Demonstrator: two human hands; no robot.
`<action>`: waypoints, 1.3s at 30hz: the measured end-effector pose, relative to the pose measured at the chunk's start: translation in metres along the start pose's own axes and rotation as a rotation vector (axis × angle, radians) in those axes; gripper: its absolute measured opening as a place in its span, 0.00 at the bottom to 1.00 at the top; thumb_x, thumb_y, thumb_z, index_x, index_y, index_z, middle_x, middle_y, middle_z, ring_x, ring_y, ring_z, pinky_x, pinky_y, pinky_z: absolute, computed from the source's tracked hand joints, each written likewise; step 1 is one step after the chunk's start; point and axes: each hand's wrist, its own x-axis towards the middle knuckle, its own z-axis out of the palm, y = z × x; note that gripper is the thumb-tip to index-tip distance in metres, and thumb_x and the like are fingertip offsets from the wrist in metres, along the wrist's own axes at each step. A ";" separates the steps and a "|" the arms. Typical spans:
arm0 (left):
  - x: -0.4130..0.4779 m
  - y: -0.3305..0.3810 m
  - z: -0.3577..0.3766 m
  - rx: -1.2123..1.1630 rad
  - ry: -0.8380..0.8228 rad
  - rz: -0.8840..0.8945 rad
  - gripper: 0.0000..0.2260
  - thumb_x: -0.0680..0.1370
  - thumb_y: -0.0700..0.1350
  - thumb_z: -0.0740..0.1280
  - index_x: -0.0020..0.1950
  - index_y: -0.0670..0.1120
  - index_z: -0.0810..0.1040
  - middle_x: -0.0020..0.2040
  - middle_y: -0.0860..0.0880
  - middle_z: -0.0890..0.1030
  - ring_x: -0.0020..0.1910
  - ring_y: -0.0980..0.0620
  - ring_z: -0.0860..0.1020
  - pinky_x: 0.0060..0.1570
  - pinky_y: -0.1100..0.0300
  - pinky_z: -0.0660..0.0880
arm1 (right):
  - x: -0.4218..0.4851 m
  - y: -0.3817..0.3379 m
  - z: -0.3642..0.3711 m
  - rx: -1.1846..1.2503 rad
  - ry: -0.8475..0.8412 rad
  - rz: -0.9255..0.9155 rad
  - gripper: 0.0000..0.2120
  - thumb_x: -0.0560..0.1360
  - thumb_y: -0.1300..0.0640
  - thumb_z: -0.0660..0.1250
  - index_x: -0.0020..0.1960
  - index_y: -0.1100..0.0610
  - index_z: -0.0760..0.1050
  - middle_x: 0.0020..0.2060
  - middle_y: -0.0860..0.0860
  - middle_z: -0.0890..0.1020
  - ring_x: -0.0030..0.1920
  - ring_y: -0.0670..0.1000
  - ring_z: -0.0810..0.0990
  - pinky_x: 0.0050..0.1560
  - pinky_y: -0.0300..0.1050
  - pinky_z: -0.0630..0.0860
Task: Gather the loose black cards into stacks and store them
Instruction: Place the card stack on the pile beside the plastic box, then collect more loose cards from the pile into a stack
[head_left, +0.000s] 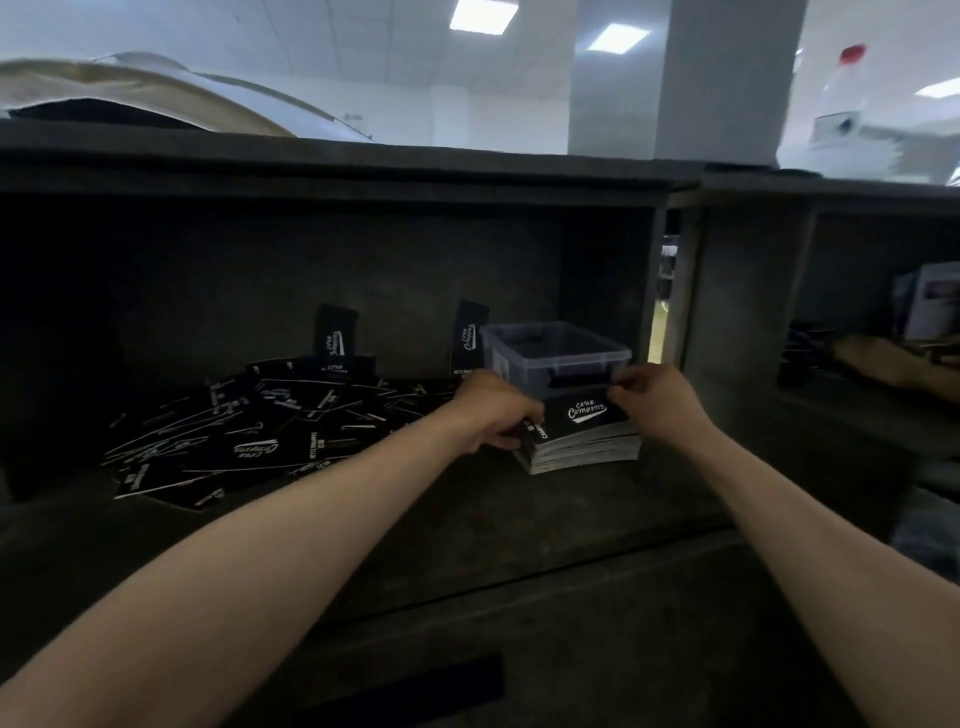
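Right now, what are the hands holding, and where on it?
The stack of black cards: the left hand grips its left end, the right hand pinches its far right top corner.

Two bare hands: left hand (493, 410) and right hand (660, 397). One squared stack of black printed cards (587, 441), gripped between them. One clear rectangular plastic bin (550, 353), just behind both hands. Two upright black cards (335, 332), both beyond the left hand, the nearer beside the bin. One heap of loose black cards (249, 431), left of the left hand; its cards overlap too much to count.
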 end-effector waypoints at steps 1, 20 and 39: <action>0.003 -0.003 0.005 0.100 0.027 0.030 0.19 0.72 0.42 0.77 0.61 0.44 0.80 0.56 0.47 0.82 0.53 0.50 0.81 0.36 0.59 0.82 | 0.001 0.005 0.004 -0.056 -0.021 -0.003 0.09 0.77 0.56 0.69 0.56 0.56 0.81 0.50 0.53 0.83 0.51 0.55 0.81 0.50 0.45 0.74; -0.050 -0.114 -0.272 1.068 0.098 -0.254 0.62 0.52 0.80 0.70 0.80 0.62 0.49 0.82 0.45 0.50 0.81 0.39 0.48 0.78 0.45 0.53 | 0.013 -0.175 0.161 -0.242 -0.509 -0.577 0.29 0.73 0.42 0.72 0.71 0.49 0.71 0.68 0.53 0.74 0.66 0.54 0.74 0.66 0.48 0.72; -0.045 -0.148 -0.293 0.917 0.210 0.235 0.43 0.66 0.70 0.72 0.77 0.56 0.67 0.78 0.52 0.64 0.77 0.50 0.59 0.76 0.54 0.57 | 0.027 -0.197 0.208 -0.210 -0.540 -0.550 0.28 0.65 0.45 0.80 0.62 0.50 0.78 0.54 0.48 0.81 0.55 0.48 0.79 0.58 0.44 0.76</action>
